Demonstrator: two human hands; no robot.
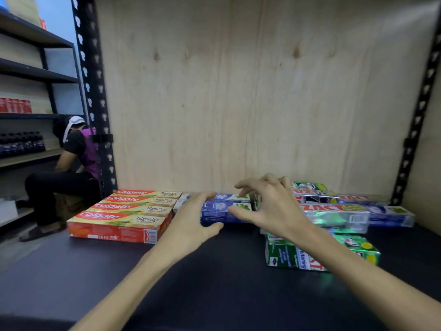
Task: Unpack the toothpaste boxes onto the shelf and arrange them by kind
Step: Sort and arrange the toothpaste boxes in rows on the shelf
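Blue-and-white cardboard toothpaste boxes (226, 211) lie flat in a short row at the middle of the dark shelf board (214, 271), against the far plywood back panel (238, 91). We have both hands over them. Our left hand (191, 223) has spread fingers at the left end of the near blue box, thumb low on its front face — touching or about to, no firm grasp that we can see. Our right hand (269, 206) hovers at the right end, fingers loosely curled and apart, holding nothing.

Left of the blue row, touching or just beside it, four red-and-yellow Colgate cartons (124, 216) sit squared up side by side. To the right it is messy: green and silver foil Zact cartons (334, 213) piled at odd angles, one more blue carton (391, 217) stranded at the far right, and a green whitening carton (310, 255) lying nearer us.

Step in hand, as we judge it: squaring the blue group. To do it well, press both ends inward together, keep the boxes flat, and slide them snug beside the red row without shoving that row askew. The stray blue carton should join them next — green ones then get their own block. Risk: nudging the loose foil pile.

Far left, a person crouches by another shelving unit (28, 91).
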